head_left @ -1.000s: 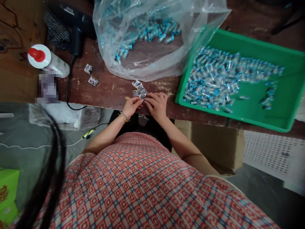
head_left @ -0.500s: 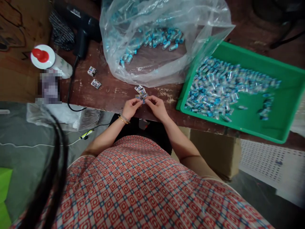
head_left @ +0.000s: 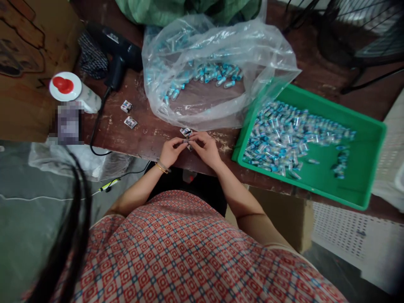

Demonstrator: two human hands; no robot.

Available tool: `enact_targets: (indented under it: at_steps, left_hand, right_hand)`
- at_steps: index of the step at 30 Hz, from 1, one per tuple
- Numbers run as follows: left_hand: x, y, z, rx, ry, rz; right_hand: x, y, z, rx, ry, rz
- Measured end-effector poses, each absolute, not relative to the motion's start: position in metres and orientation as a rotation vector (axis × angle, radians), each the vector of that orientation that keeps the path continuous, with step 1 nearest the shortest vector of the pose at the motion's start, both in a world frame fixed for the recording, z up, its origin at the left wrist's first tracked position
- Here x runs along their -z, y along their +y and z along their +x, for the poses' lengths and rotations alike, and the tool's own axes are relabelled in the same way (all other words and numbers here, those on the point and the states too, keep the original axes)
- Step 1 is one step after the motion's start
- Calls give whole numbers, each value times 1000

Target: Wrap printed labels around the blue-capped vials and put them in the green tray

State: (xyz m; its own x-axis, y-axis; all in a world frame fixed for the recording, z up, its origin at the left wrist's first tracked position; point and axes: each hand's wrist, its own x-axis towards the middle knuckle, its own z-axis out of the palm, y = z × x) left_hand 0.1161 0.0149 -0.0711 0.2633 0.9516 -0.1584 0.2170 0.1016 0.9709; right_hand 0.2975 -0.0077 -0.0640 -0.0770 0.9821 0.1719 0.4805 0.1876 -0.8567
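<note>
My left hand point(head_left: 171, 152) and my right hand point(head_left: 206, 150) meet at the table's front edge, fingertips pinched together. Between them is a tiny printed piece point(head_left: 190, 147), mostly hidden by the fingers; its exact kind does not show. Just beyond the fingertips lies a small printed stack point(head_left: 186, 132), perhaps of labels. Two similar small stacks, one farther back point(head_left: 126, 106) and one nearer point(head_left: 130, 122), rest to the left. Behind my hands, a clear plastic bag point(head_left: 202, 120) lies open with many small clear tubes point(head_left: 217, 73) with blue ends inside.
On the right, a green tray point(head_left: 353, 198) holds many tubes with printed wraps point(head_left: 277, 134). A black heat gun point(head_left: 118, 63) with a cord lies at left, near a white bottle with a red top point(head_left: 74, 90). A fan point(head_left: 362, 46) stands back right; cardboard point(head_left: 28, 84) is far left.
The head view has shifted, so the table things sit lower and more of the back shows. My hands still pinch together; the right fingers now cover more of the printed pieces.
</note>
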Motion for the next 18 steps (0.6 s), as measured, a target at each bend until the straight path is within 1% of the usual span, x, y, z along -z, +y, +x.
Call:
enact_targets:
  at_steps: [2,4,8,12,15,18]
  left_hand:
    - [76,18,115,-819,1190,1118]
    - [78,20,111,-835,1212,1020]
    - [76,20,102,-816,1249,1006]
    - [70,18,92,-786,1267,1034]
    - [66,17,83,-770,1268,1034]
    - [65,16,74,-769,1256,1024]
  right_hand:
    - [66,7,295,-900,-1613,-1371]
    - [66,36,295,-890,-1570,-1392]
    - [71,125,291,-714,-1625,-1459]
    - [84,200,266,-723,-1708,-1693]
    - [93,220,252,-714,-1697,-1847]
    - [94,209,259,-793,-1627,-1790]
